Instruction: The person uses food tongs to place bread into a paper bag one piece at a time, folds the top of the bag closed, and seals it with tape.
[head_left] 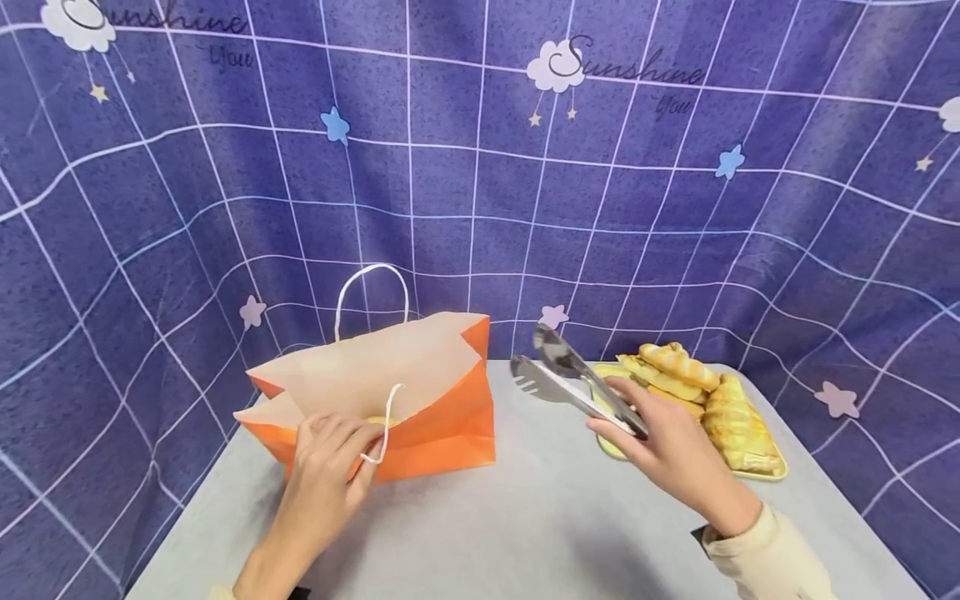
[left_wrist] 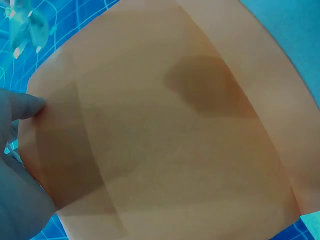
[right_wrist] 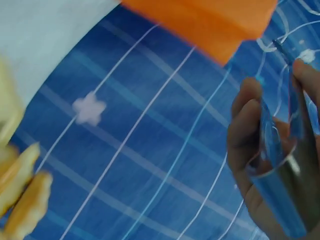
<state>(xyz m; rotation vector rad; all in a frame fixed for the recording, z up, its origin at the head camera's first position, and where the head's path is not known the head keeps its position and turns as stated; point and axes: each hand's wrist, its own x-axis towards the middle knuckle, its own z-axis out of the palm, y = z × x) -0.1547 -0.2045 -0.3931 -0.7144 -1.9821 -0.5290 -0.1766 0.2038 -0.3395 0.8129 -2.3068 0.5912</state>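
Tongs (head_left: 602, 393) of shiny metal lie between the thumb and fingers of the right hand (head_left: 678, 450), right of centre in the frame; the fingers are curled round the two arms, and the scalloped heads stand apart, pointing to the upper left, beyond the fingertips. In the left-centre of the frame, the left hand (head_left: 326, 458) grips the near rim of an orange paper bag (head_left: 442, 433), its fingers bent over the edge, with the bag's body stretching up and right from them. A white handle (head_left: 388, 417) hangs just beside those fingers, and another loop rises from the far rim above. Inside the mouth, close to the fingertips, shows a sliver of something yellow, too small to identify. The left wrist view shows a digit touching the bag's edge at the left, the pale paper filling most of the frame. At the right of the head view, just behind the right hand, a yellow tray (head_left: 772, 473) bears golden bread (head_left: 738, 429). Bag and tray stand on a pale grey desk (head_left: 480, 533).
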